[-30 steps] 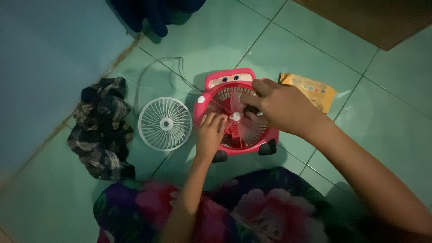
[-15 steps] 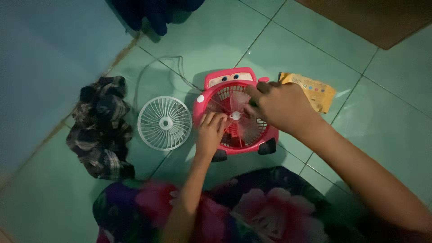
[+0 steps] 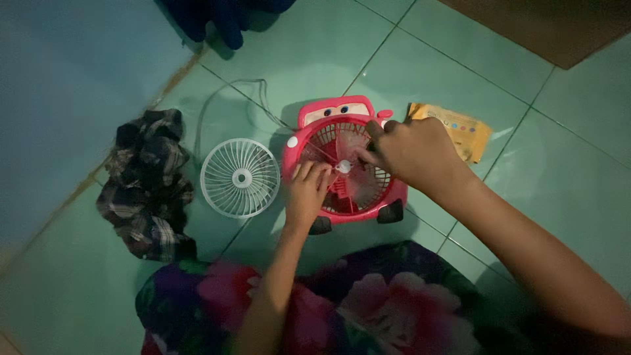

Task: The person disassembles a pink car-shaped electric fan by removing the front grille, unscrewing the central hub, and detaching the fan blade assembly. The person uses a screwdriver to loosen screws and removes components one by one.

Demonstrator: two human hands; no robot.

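While the pink fan point(image 3: 342, 167) lies on its back on the tiled floor point(image 3: 407, 72), open face up, the left hand point(image 3: 307, 190) rests loosely curled fingers on its lower-left rim, seemingly to steady it. The right hand point(image 3: 411, 152) reaches over the blades point(image 3: 348, 172), fingertips pinched near the white hub point(image 3: 343, 167); what they grip is hidden. The white grille point(image 3: 240, 178) lies just left, a checked cloth point(image 3: 148, 184) farther left, a yellow packet point(image 3: 457, 130) right.

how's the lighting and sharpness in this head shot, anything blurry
Head view: dim, blue-green cast overall; the pink car-shaped plastic fan and white round fan grille read fairly sharp, the flowered fabric on the lap is smeared, and faint glare shows on the green floor tiles.
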